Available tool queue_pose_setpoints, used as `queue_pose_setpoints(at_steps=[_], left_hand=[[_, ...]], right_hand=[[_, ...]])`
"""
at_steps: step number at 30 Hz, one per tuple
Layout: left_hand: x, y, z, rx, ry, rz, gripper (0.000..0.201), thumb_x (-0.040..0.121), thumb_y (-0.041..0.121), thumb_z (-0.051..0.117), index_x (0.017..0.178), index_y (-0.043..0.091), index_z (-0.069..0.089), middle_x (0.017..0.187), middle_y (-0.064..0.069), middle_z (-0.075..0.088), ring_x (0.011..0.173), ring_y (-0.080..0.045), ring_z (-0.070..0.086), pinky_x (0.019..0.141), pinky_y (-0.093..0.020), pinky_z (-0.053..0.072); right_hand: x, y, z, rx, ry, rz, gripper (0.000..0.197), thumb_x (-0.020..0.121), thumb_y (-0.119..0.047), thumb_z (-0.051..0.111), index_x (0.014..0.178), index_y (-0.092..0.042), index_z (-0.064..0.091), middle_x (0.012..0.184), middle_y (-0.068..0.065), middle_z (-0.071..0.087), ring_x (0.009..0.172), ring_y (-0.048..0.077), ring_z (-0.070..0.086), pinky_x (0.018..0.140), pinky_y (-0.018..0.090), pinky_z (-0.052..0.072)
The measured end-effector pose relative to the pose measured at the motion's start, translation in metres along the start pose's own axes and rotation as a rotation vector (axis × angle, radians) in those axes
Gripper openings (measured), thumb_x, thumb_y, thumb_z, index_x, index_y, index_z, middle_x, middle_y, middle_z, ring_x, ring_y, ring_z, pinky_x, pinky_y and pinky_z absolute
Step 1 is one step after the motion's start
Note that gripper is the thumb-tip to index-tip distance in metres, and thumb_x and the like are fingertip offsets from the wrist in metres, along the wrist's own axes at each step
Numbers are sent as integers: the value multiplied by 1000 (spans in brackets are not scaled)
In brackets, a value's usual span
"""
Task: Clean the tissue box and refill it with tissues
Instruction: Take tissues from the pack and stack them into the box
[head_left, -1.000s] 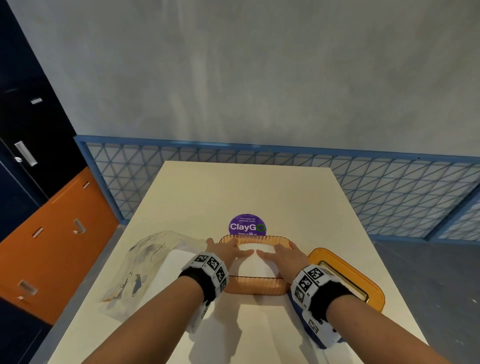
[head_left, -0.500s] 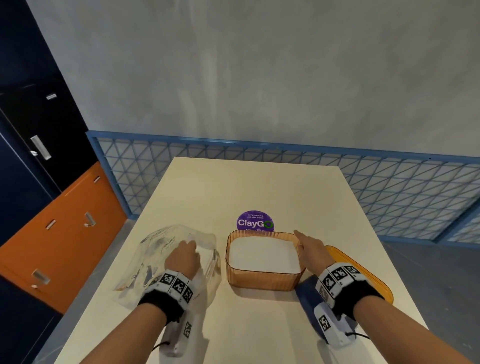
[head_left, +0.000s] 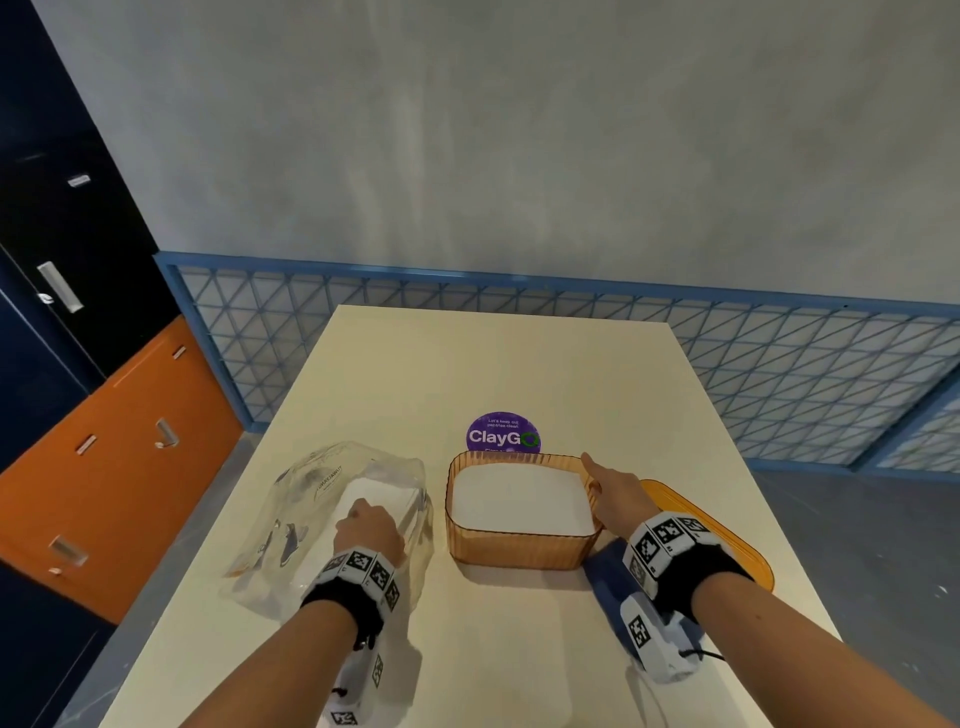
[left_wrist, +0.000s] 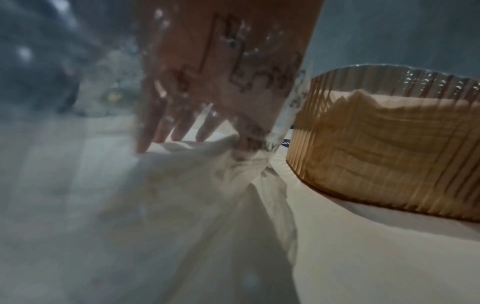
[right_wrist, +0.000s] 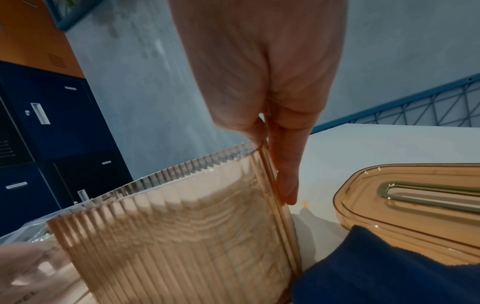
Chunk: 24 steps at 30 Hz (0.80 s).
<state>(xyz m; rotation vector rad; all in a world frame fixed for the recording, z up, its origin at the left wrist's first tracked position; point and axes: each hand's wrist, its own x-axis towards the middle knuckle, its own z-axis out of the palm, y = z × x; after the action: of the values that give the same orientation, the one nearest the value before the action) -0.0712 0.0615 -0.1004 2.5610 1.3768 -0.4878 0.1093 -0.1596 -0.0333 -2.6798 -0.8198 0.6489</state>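
Closest to me, my left hand (head_left: 366, 530) was in the clear bag (head_left: 306, 493), I think, pinching the loose tissues (left_wrist: 197, 164). At 3 o'clock from it stood the tissue box (head_left: 519, 551) on the worktop (head_left: 493, 364), with a white pile (head_left: 519, 501) inside. My right hand (head_left: 615, 493) pinched its 3 o'clock wall. I thought it best to lift the tissues slowly, keep them flat, and hold the box steady.

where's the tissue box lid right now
Head view: the orange lid lies on the table right of the tissue box, partly behind the right hand, blue cloth at its near end.
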Motion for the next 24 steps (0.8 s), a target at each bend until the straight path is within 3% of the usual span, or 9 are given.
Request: queue_pose_setpoints(at_steps=[3, 10, 13, 17, 19, 21, 24], left_hand=[[0, -1, 0, -23, -1, -9, 37, 98, 24, 36, 131, 8, 43, 139, -10, 35, 124, -27, 48, 99, -35, 43], [0, -5, 6, -23, 68, 23, 40, 102, 33, 25, 129, 10, 43, 136, -10, 38, 121, -25, 48, 96, -34, 44], [-2, -6, 6, 24, 59, 35, 32, 99, 21, 33, 129, 12, 43, 135, -8, 37, 121, -24, 48, 95, -32, 44], [-5, -8, 1, 85, 61, 70, 33, 96, 10, 39, 129, 10, 41, 136, -9, 38, 120, -23, 50, 96, -31, 45], [-6, -11, -6, 109, 77, 113, 33, 98, 9, 35, 130, 9, 40, 137, -8, 41, 122, -22, 52, 98, -31, 44], [-10, -15, -18, 94, 94, 127, 31, 99, 10, 32, 128, 8, 43, 134, -8, 49, 120, -21, 54, 99, -31, 43], [-24, -14, -46, -50, 190, 95, 25, 97, 9, 35, 116, 5, 50, 118, -9, 62, 108, -25, 61, 87, -32, 48]], right_hand=[[0, -1, 0, -5, -2, 3, 61, 98, -5, 33, 151, -17, 4, 128, 17, 56, 116, 28, 55, 95, 27, 43], [-2, -2, -1, -26, -10, 7, 60, 99, -6, 33, 151, -17, 5, 125, 17, 57, 114, 28, 56, 93, 26, 44], [-2, -3, -2, -32, -18, 9, 61, 99, -6, 33, 151, -17, 4, 125, 17, 57, 113, 27, 56, 91, 26, 44], [0, 0, 0, -41, -30, 2, 61, 99, -7, 33, 151, -17, 3, 123, 17, 58, 105, 24, 57, 77, 21, 38], [0, 0, -2, -47, -34, -4, 60, 99, -8, 32, 151, -17, 4, 125, 17, 57, 111, 26, 56, 81, 22, 40], [-1, -2, -6, -60, -62, 3, 59, 100, -8, 31, 151, -16, 4, 130, 16, 55, 118, 28, 53, 92, 25, 42], [-2, -10, -16, -79, -23, -2, 53, 101, -13, 32, 150, -15, 14, 137, 17, 48, 126, 29, 46, 103, 30, 37]])
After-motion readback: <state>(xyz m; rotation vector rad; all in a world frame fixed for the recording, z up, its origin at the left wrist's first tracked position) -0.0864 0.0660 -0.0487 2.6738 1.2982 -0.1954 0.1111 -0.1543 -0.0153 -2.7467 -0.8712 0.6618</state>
